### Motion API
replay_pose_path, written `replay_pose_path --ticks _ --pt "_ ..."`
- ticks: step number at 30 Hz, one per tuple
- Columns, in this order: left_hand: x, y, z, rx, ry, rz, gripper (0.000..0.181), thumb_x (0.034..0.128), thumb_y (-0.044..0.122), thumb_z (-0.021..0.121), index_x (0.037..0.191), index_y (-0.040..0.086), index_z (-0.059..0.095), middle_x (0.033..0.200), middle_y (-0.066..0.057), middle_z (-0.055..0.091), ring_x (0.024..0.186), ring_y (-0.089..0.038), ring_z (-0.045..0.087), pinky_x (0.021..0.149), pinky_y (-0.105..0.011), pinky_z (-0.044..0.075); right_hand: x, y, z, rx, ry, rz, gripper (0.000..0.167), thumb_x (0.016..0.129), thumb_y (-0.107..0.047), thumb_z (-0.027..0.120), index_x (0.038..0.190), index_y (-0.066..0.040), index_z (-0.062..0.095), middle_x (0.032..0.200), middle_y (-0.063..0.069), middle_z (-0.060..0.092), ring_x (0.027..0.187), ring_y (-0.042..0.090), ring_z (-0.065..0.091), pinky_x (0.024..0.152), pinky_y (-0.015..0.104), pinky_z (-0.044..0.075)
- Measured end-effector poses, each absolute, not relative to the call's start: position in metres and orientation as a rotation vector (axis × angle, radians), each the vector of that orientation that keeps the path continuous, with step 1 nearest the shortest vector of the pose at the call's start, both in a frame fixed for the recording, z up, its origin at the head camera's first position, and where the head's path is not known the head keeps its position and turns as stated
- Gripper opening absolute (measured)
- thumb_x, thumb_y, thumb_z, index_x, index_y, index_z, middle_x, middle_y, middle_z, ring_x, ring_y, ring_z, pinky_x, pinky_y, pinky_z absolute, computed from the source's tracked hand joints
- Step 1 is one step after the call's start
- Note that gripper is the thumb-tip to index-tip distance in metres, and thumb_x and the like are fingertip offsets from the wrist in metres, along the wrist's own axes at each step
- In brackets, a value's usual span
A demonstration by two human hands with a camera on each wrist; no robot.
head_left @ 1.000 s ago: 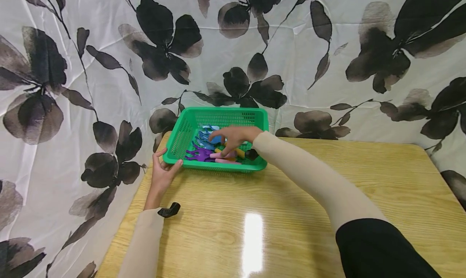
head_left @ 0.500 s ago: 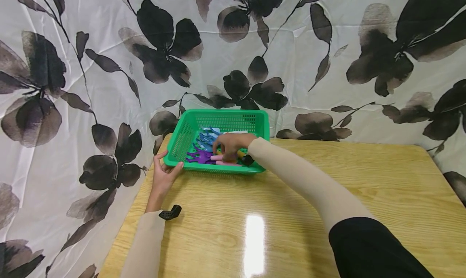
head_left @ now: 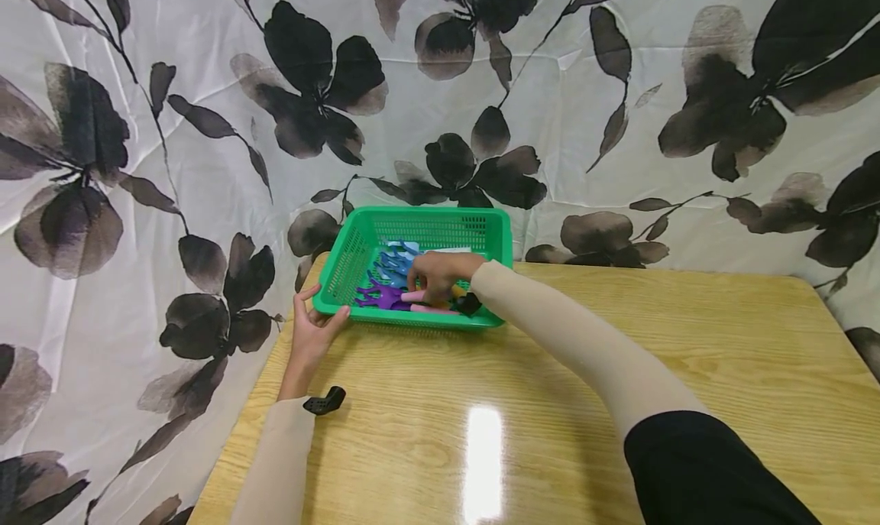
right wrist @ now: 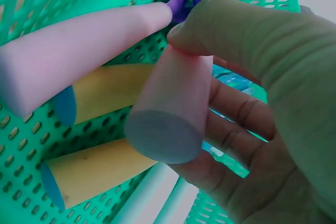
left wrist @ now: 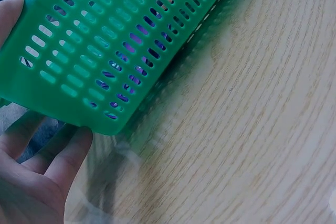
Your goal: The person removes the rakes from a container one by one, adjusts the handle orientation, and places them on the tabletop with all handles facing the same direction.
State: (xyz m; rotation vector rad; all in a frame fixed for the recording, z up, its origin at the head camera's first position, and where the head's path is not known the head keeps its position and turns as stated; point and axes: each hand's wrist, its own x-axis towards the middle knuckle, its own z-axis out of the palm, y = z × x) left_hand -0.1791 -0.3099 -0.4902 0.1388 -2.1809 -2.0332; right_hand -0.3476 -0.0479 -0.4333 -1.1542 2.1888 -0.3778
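Observation:
A green plastic basket [head_left: 406, 319] sits at the table's back left corner. My left hand [head_left: 312, 338] grips its near left corner; in the left wrist view the fingers of that hand [left wrist: 42, 166] press the basket wall [left wrist: 105, 51] from outside. Inside the basket, my right hand [head_left: 440, 274] pinches a pink handle [right wrist: 173, 93] between thumb and fingers. Another pink handle [right wrist: 89, 45] lies beside it, with yellow handles [right wrist: 100, 174] and white ones [right wrist: 149, 198] near. Purple [head_left: 380, 294] and blue [head_left: 395, 265] pronged heads lie left of the right hand.
The light wooden table [head_left: 584, 403] extends to the right and toward me. A white cloth with dark flowers [head_left: 564, 105] hangs directly behind the basket and along the left side. A black device [head_left: 325, 400] is on the left wrist.
My right hand has moved slightly down and right within the basket, and its spread fingers have closed on a pink handle. The left hand keeps its hold on the basket corner.

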Motion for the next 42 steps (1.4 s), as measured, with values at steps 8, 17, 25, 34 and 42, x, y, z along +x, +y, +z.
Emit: replay_pose_path --ticks 8,17,25,34,42 --pt "-0.184 -0.307 -0.494 0.132 -2.188 -2.04 0.082 0.0952 0.009 0.074 0.156 0.008 0.019 0.144 -0.031 0.052 0.111 -0.01 0.064 0.089 -0.02 0.054 -0.35 -0.032 -0.414 -1.227 2.211 -0.486 0.032 0.093 -0.009 0.07 0.125 -0.013 0.072 0.098 0.007 0.071 0.059 0.015 0.058 0.056 0.032 0.051" --pt "-0.186 -0.307 -0.492 0.14 -2.201 -2.044 0.083 0.0959 0.01 0.073 0.157 0.006 0.017 0.147 -0.032 0.048 0.117 -0.016 0.061 0.089 -0.02 0.053 -0.347 0.018 -0.375 -1.255 2.341 -0.624 0.029 0.092 -0.014 0.075 0.12 -0.015 0.072 0.097 0.003 0.071 0.068 0.017 0.065 0.064 0.032 0.055" --pt "-0.191 -0.313 -0.504 0.194 -2.206 -2.031 0.083 0.0958 0.012 0.074 0.158 0.014 0.019 0.149 -0.026 0.049 0.122 -0.019 0.057 0.089 -0.02 0.053 -0.331 0.092 -0.364 -1.146 2.474 -0.778 0.032 0.092 -0.011 0.073 0.123 -0.012 0.072 0.088 0.002 0.069 0.066 0.019 0.063 0.058 0.033 0.053" --pt "-0.19 -0.319 -0.523 0.179 -2.176 -1.99 0.08 0.0951 0.016 0.076 0.155 0.019 0.024 0.145 -0.024 0.053 0.117 -0.013 0.061 0.088 -0.02 0.054 -0.294 0.187 -0.38 -0.959 2.669 -0.944 0.036 0.087 -0.005 0.078 0.123 -0.007 0.071 0.086 0.003 0.067 0.075 0.02 0.059 0.057 0.03 0.053" --pt "-0.191 -0.321 -0.523 0.14 -2.175 -1.954 0.079 0.095 0.018 0.077 0.154 0.018 0.025 0.143 -0.028 0.054 0.112 -0.008 0.065 0.087 -0.021 0.055 -0.25 0.266 -0.404 -0.742 2.85 -0.984 0.04 0.084 -0.003 0.082 0.122 -0.006 0.07 0.09 0.004 0.064 0.08 0.022 0.056 0.054 0.029 0.049"
